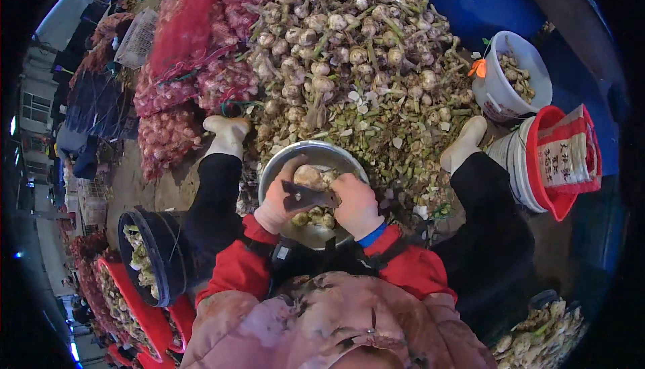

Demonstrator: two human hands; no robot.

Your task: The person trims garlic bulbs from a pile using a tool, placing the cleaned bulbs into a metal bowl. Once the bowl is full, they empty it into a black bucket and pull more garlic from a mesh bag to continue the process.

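Nearest the camera is the pink jacket point(336, 322) on the person's chest, its red sleeves point(235, 265) reaching forward. From the left, a black bucket point(176, 255) holding pale garlic tilts beside the knee. Above it, red net bags point(168, 144) packed with bulbs are stacked behind the left foot point(228, 135). Between the legs is a metal bowl point(307, 147) with several bulbs inside.

Over the bowl, the left hand point(274, 201) has its fingers curled closely round a garlic bulb point(308, 176). A dark blade point(306, 197) lies across, just below that bulb, and the right hand point(357, 204) is closed on its right end. Beyond the bowl rises a heap of garlic point(336, 39) with stems on, fronted by trimmings point(396, 160). Farther right come the right foot point(465, 143), a white bucket point(489, 92) partly filled, and a red basin point(537, 167) with a printed sack point(571, 150) in it.
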